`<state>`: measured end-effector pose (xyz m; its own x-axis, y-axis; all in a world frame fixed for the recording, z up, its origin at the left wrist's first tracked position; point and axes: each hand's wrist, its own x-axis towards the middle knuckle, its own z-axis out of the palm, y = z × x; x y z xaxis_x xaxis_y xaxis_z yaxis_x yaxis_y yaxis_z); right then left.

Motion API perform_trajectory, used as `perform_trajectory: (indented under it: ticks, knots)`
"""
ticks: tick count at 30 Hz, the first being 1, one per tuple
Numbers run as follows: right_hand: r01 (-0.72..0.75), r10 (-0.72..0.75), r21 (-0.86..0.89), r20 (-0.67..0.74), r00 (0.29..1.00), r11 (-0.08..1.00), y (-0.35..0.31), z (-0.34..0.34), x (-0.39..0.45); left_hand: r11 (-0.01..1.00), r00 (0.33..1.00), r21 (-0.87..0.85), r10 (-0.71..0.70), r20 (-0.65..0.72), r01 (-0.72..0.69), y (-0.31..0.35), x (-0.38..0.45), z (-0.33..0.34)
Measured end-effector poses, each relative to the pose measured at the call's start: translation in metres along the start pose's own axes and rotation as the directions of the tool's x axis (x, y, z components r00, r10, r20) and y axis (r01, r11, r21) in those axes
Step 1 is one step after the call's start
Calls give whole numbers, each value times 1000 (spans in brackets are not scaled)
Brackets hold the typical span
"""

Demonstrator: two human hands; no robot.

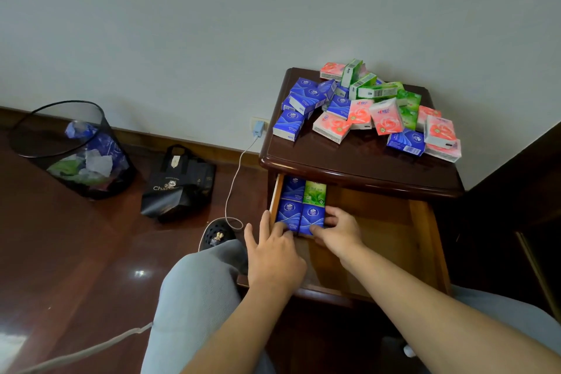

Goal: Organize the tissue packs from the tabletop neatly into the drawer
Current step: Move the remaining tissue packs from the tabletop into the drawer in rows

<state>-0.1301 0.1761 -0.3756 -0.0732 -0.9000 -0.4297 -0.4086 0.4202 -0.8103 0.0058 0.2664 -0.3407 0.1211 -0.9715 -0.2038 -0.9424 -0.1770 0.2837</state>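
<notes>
Both hands, left hand (273, 247) and right hand (338, 231), press spread fingers against two blue plastic-wrapped tissue packs (300, 218) in the open wooden drawer (425, 237)'s left corner; uneven pushing could tilt them, skewing the row.

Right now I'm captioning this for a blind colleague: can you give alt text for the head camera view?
Both hands, left hand and right hand, press on blue tissue packs lined up in the open drawer of a dark wooden nightstand. A pile of blue, pink and green packs sits on top; a mesh wastebasket stands on the floor.
</notes>
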Motion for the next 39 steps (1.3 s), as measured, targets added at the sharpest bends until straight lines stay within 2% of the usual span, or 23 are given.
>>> perform_trajectory:
  ticks: [7, 11, 15, 18, 22, 24, 26, 30, 33, 37, 39]
  knots:
    - [4, -4, -21, 37, 999, 1000, -4, -3, 1, 1000, 1000, -3, -2, 12, 2, 1, 1, -2]
    - [-11, 8, -104, -29, 1000, 995, -15, -18, -6, 1000, 997, -9, -6, -72, 5, 4, -3, -8]
    - [155, -198, -272, -139, 970, 950, -39, -55, -15, 998, 975, -47, 20, -220, -31, 19, 4, -24]
    - [247, -325, -333, -201, 924, 910, -61, -95, -19, 978, 964, -161, 94, -250, -137, 45, 19, -43]
    - [336, -461, -356, -370, 806, 872, -75, -151, -10, 929, 946, -251, 209, -250, -272, 88, 39, -68]
    - [291, -492, -461, -413, 766, 839, -74, -172, -2, 924, 952, -253, 242, -189, -286, 105, 47, -76]
    - [200, -485, -553, -435, 759, 809, -74, -190, 9, 923, 954, -252, 260, -153, -292, 122, 54, -80]
    - [94, -376, -507, -490, 786, 857, -82, -220, 39, 907, 948, -279, 285, -141, -314, 152, 70, -83]
    - [118, -393, -564, -395, 830, 817, -86, -230, 60, 895, 948, -312, 293, -126, -318, 165, 82, -82]
    - [207, -438, -741, -129, 890, 639, -82, -238, 87, 874, 950, -373, 292, -109, -312, 172, 96, -77]
    - [228, -434, -748, -88, 897, 623, -76, -242, 95, 857, 954, -420, 286, -94, -298, 173, 102, -73]
